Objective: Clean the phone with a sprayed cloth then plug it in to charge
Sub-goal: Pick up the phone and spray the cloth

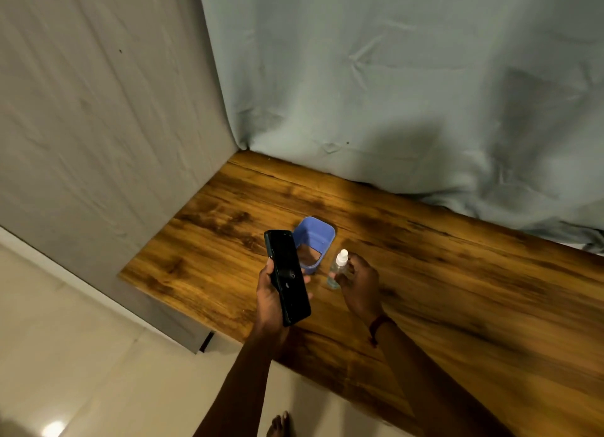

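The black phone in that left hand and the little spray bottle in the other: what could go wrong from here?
1. No cloth is in view, so spray from the small clear bottle with the white nozzle in the right hand might land directly on the black phone.
2. The left hand holds the phone near the edge of the wooden table, partly over the floor; a slip could drop it.

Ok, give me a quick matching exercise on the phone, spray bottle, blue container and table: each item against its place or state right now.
Items:
1. phone
2. spray bottle
3. blue container
4. table

States:
A. standing on the table, open top
B. held in the left hand
C. wood grain, bears the container
D. gripped by the right hand

Pairs: 1-B, 2-D, 3-A, 4-C
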